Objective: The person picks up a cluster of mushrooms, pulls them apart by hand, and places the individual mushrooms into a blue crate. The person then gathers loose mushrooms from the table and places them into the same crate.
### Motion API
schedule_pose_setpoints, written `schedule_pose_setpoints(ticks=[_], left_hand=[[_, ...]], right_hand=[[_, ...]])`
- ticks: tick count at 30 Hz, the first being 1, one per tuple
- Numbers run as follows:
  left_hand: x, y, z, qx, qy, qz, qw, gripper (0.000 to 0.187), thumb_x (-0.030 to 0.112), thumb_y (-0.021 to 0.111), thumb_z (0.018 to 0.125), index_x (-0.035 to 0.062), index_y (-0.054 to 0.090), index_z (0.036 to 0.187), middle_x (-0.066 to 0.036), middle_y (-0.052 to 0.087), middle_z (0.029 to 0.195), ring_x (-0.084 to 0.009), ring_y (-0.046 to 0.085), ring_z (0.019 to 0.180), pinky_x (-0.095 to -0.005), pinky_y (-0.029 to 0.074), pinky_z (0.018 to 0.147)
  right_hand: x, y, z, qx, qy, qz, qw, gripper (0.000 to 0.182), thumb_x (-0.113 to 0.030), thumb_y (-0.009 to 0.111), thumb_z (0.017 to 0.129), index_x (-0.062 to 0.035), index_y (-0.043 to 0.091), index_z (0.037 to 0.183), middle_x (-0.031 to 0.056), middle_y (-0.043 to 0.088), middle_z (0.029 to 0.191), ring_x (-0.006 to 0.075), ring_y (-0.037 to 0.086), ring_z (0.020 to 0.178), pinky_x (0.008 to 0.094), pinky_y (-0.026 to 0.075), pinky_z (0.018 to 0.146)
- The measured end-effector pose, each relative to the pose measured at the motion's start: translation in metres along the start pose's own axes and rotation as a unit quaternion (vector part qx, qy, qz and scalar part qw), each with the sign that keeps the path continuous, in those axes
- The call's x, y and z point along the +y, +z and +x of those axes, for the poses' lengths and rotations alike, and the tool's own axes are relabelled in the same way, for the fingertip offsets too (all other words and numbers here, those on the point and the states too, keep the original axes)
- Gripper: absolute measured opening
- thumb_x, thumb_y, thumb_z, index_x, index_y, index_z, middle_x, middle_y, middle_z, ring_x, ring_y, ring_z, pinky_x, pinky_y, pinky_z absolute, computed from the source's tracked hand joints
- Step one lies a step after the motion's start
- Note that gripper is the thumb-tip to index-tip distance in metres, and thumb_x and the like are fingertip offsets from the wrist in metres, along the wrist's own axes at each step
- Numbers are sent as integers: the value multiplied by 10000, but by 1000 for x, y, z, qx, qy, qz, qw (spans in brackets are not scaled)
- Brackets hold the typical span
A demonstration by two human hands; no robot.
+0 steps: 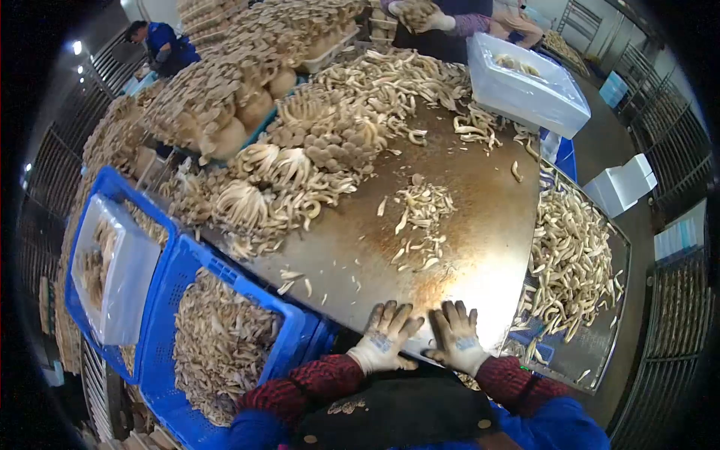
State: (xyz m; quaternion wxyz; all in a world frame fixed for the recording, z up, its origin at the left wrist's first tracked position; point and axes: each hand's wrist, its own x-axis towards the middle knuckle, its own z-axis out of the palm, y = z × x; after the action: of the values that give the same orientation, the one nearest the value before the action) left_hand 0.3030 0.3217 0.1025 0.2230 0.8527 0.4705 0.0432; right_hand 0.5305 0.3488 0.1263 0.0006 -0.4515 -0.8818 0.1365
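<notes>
Metal tabletop (345,259) | left: blue crate (161,352) holding mushroom bits (221,341) | mushroom heap (315,146), far-left side | left hand (386,341), right hand (459,341) flat, fingers spread, slightly apart, near edge; mushroom scraps (424,208) ahead | white box (525,101), far-right corner | right: tray (596,349), mushrooms (571,255)

Metal table (480,225) (stained brown in patches) beneath heaped mushrooms (330,146)

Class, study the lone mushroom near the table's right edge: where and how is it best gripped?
Probably mid-length: the right hand could pinch the mushroom across its narrow width, coming from above and the near side, since it's slim with bare table before it.
</notes>
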Motion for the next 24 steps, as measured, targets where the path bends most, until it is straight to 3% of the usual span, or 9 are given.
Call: schedule_pose_setpoints(ticks=[8,11,15,16,17,18,20,23,24], left_hand=[[-87,-38,158,140,-163,102,971,982,541,747,650,98,340,1426,-253,203,1512,-491,158,1388,-681,87,1093],[-109,-72,196,153,-242,46,957,1015,436,780,672,70,263,1466,-240,199,1518,-462,169,1396,-603,128,1126],[-164,-63,214,253,-223,-9,941,922,363,733,746,45,251,1465,-242,270,1488,-385,268,1383,-504,186,1145],[-174,-63,219,288,-203,-41,935,880,393,709,767,45,283,1453,-246,319,1464,-381,308,1364,-503,184,1146],[-175,-75,229,256,-198,-55,945,778,364,624,846,47,271,1462,-225,328,1475,-341,316,1376,-483,179,1153],[-182,-76,238,256,-177,-31,950,732,364,578,879,55,267,1465,-206,352,1473,-329,320,1379,-469,178,1155],[-190,-82,262,249,-159,-3,955,671,359,543,903,59,303,1453,-199,409,1439,-325,343,1367,-473,175,1154],[-192,-92,295,220,-139,-12,965,552,341,506,927,79,405,1402,-182,482,1385,-321,373,1351,-473,175,1152],[-195,-92,304,220,-143,-12,965,552,341,506,927,79,405,1402,-182,482,1385,-321,373,1351,-473,175,1152]], right_hand=[[84,17,203,200,48,-4,979,940,-501,715,712,-64,318,1444,255,242,1489,461,183,1392,649,190,1083],[110,-22,248,194,62,36,978,897,-491,712,736,-31,351,1416,262,278,1453,453,240,1366,639,240,1063],[201,-59,258,311,39,160,936,631,-309,775,728,29,492,1180,196,522,1070,311,547,942,451,477,842],[210,-53,264,361,9,46,931,522,-290,704,792,6,501,1171,171,542,1046,307,569,873,446,491,807],[306,-51,257,140,239,73,958,494,-297,635,840,-17,497,1222,154,558,1056,330,571,852,444,491,828],[354,-44,255,136,234,77,960,494,-297,635,840,-17,497,1222,154,558,1056,330,571,852,444,491,828],[399,-39,260,441,241,-135,854,470,-323,526,937,-67,465,1326,152,584,1061,295,604,920,456,477,898],[351,-67,289,217,251,50,942,396,-339,562,922,-75,533,1216,149,661,975,303,650,898,426,519,823],[321,-73,297,230,155,41,960,303,-276,584,903,-72,577,1126,140,686,938,296,664,875,401,535,783]])
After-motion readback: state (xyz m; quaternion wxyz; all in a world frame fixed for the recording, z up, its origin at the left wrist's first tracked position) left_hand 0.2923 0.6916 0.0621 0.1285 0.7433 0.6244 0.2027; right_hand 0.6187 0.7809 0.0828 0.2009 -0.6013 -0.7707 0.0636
